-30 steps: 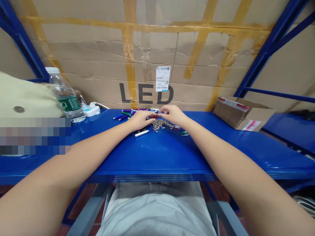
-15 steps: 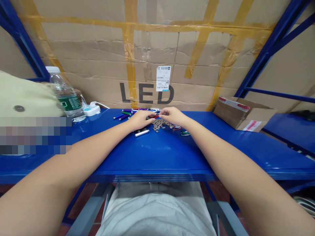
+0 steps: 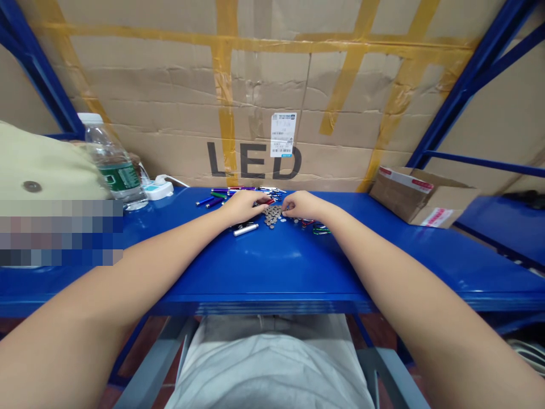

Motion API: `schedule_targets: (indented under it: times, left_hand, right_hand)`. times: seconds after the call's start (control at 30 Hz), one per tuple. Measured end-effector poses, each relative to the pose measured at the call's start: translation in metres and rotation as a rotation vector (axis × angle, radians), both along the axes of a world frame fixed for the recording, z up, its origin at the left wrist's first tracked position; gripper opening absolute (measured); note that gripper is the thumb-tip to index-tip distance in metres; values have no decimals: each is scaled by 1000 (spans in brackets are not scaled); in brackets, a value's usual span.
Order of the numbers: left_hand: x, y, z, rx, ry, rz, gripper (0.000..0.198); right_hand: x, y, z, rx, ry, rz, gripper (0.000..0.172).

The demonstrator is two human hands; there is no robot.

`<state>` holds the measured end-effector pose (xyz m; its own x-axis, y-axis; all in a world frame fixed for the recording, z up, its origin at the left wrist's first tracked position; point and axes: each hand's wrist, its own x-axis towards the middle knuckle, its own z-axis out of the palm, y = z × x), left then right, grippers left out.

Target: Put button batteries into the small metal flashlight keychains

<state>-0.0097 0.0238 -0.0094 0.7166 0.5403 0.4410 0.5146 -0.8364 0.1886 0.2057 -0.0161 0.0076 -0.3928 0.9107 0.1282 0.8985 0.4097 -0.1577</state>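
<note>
My left hand is closed around a small red tube, whose end shows past the fingertips. Just right of it lies a pile of small round metal discs, like button cells. My right hand has its fingertips pinched together at the right side of that pile; whatever is between them is too small to make out. A silver tube lies below my left wrist. Near my right wrist are red clips and a green carabiner-like clip.
Blue, green and silver tubes lie behind my left hand on the blue table. At the left stand a water bottle and a white power strip. An open cardboard box sits at the right. A large carton walls off the back.
My right hand has moved from the red tube down and to the right, onto the discs. My left hand stays almost in place with the red tube.
</note>
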Motion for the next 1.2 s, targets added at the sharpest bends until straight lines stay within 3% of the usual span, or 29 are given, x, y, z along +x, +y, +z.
schedule_targets:
  times: [0.17,0.37,0.7,0.93,1.2]
  left_hand:
    - [0,1,0,-5,3,-15,26]
    - [0,0,1,6,17,-40,25]
    - [0,-3,1,2,-41,-94,28]
    - [1,-3,2,-3,-66,-64,28]
    - [-4,4,3,-21,-81,7,27]
  right_hand:
    - [-2,-1,2,-42,90,-23,11]
    - [-2,-11,10,-79,454,-33,17]
    - [-11,-9,3,-127,715,-63,13]
    - [-13,-10,4,-117,718,-88,12]
    - [-8,-9,6,-45,503,-9,30]
